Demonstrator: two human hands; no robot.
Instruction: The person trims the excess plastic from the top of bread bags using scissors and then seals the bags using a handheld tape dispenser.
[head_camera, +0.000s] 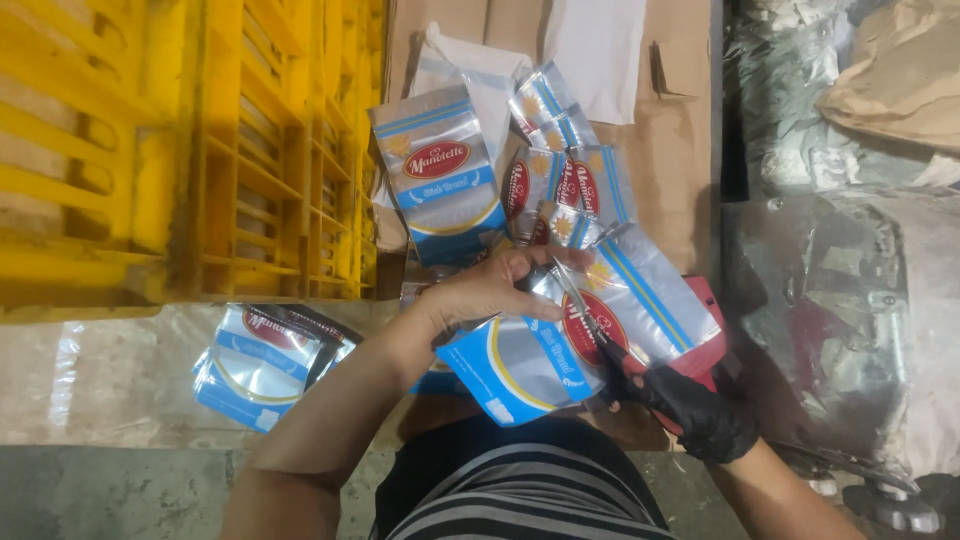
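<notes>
Left hand (490, 290): bare, fingers curled over silver-blue pouch (560, 350), gripping its top | Right hand (690, 410): black-gloved, fingers closed round scissors (590, 320) at pouch's edge.

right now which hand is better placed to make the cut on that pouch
Right. The gloved right hand grips the scissors, blades on the pouch; the bare left hand just steadies it.

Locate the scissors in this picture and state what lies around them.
In the head view, the scissors sit right of centre, held by the gloved right hand, their blades over the silver-and-blue pouch that the left hand steadies.
</notes>
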